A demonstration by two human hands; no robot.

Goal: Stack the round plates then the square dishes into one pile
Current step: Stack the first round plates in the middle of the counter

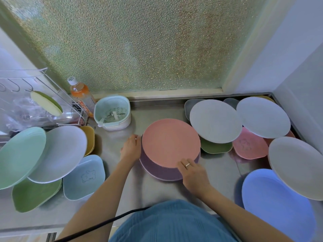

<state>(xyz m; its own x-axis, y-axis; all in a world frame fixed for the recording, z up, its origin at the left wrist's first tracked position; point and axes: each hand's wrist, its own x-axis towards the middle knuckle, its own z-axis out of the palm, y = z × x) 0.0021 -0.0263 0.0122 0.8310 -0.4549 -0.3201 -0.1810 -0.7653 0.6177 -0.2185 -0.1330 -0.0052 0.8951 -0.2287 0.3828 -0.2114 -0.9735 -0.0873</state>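
A pink round plate [170,142] tops a pile in the middle of the steel counter, with a purple plate [160,169] showing beneath it. My left hand [131,148] rests against the pile's left side. My right hand [193,172], wearing a ring, holds the pink plate's near right rim. More round plates lie around: mint [19,156] and pale grey [61,152] on the left, grey ones [215,120] [263,117] [297,166] and a blue one [277,203] on the right. Square dishes: green [35,196], light blue [83,177], yellow [90,139], green [215,147], pink [250,144].
A mint lidded container [112,112] and an orange drink bottle [81,95] stand at the back left beside a wire rack [42,102]. Frosted glass rises behind the counter [157,109]. A black cable [104,224] runs across the front edge.
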